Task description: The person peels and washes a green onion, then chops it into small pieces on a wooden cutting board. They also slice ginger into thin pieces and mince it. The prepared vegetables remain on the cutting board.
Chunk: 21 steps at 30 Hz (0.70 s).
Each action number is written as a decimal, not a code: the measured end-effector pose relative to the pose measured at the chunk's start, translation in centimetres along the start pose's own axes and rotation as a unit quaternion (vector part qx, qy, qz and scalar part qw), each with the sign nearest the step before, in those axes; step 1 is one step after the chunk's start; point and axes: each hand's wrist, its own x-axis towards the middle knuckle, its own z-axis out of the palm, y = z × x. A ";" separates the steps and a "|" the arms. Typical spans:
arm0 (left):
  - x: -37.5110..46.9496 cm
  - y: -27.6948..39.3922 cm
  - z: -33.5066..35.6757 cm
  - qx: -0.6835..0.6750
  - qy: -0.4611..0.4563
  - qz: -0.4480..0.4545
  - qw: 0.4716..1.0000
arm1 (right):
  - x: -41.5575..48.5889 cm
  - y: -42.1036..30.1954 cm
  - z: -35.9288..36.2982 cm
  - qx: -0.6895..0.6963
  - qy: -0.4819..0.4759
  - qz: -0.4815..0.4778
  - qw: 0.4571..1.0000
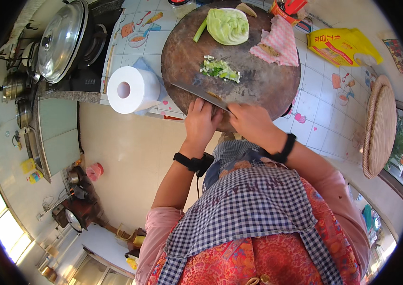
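My right hand [249,119] grips the handle end of a kitchen knife [197,93], whose blade slants to the upper left over a round wooden chopping board [183,60]. Against the near side of the blade, my left hand [201,119] rests with bent fingers; whatever lies under them is hidden. Just beyond the blade shows a small yellow-brown piece of food [214,95]. Chopped scallion [221,69] lies in a heap at mid-board. Farther back sit a cut head of cabbage [228,26] and a scallion stalk [200,30].
A pink checked cloth [283,42] with a brown lump on it lies at the board's right. Left of the board stands a paper roll [133,89], near a lidded wok [62,41] on the stove. A yellow bag [344,46] and a woven lid [381,126] are on the right.
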 end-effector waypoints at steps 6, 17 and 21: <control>0.0 -0.2 0.2 -0.005 0.017 0.011 1.000 | -0.7 0.1 0.5 -0.014 -0.013 0.005 1.000; -0.1 -0.5 0.4 -0.008 0.030 0.017 0.999 | -3.0 1.1 -2.3 0.047 0.028 0.012 0.998; 0.0 -0.7 0.6 -0.001 0.043 0.029 0.999 | -3.6 0.3 -1.9 0.024 0.018 -0.001 1.000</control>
